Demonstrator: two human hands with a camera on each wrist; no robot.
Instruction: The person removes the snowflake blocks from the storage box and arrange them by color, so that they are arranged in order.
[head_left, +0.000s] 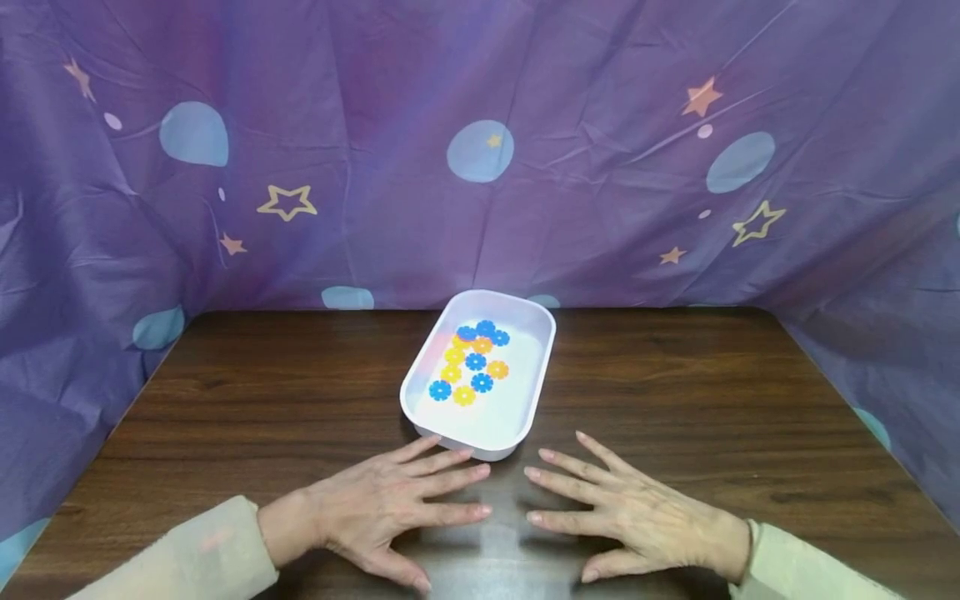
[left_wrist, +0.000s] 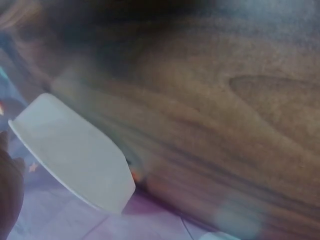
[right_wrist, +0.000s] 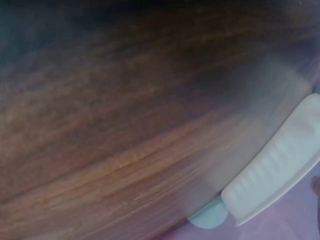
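Two bare hands, spread and unladen, before one white tray (head_left: 513,396) of notched discs (head_left: 475,362).
Tray: at the middle of the wooden table (head_left: 675,400), set slightly askew, rounded corners, raised rim; discs blue, yellow and orange, the far ones bunched and partly overlapping, the near ones mostly lying apart. Left hand (head_left: 382,500): fingers fanned wide, holding nothing, fingertips at the tray's near edge, contact not certain. Right hand (head_left: 637,517): likewise fanned, holding nothing, just short of the tray's near right corner. Handling note: flat discs probably lift best by a thumb-and-fingertip pinch at the notched edge, separate near pieces before the overlapping bunch; one hand lightly on the rim should steady the tray.
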